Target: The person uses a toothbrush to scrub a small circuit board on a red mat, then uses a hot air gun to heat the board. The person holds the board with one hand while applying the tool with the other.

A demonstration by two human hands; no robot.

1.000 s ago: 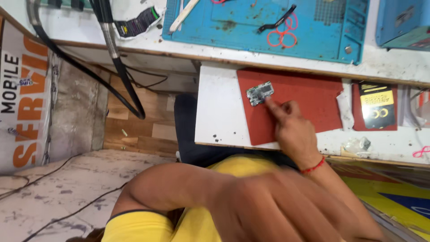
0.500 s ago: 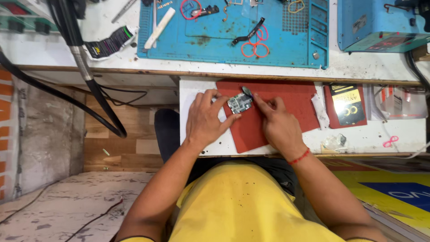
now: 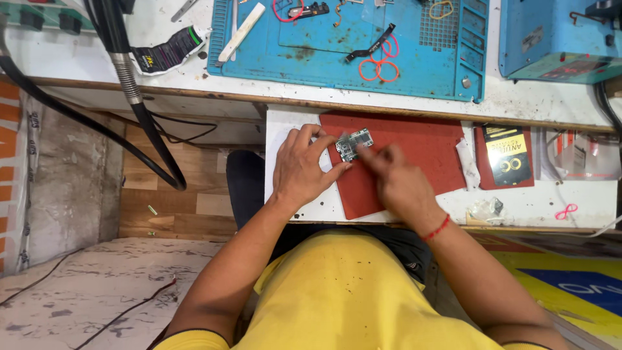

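Note:
A small grey circuit board [image 3: 354, 144] lies on a red mat [image 3: 421, 150] on a white pull-out shelf [image 3: 538, 204]. My left hand [image 3: 303, 170] rests at the mat's left edge, with thumb and fingers pinching the board's left side. My right hand [image 3: 396, 183], motion-blurred, has its fingertips on the board's right side. A red thread bracelet [image 3: 438, 229] circles my right wrist. I cannot tell whether the right fingers hold a small tool.
A blue work mat [image 3: 414, 65] on the bench above carries red rubber bands [image 3: 379, 63], a black strip and small parts. A blue machine [image 3: 564, 39] stands at top right. A black hose [image 3: 139, 116] hangs left. A dark red card [image 3: 506, 157] lies right of the mat.
My left hand came up from my lap to the mat and took hold of the board. My right hand stayed at the board, fingers now moving and blurred.

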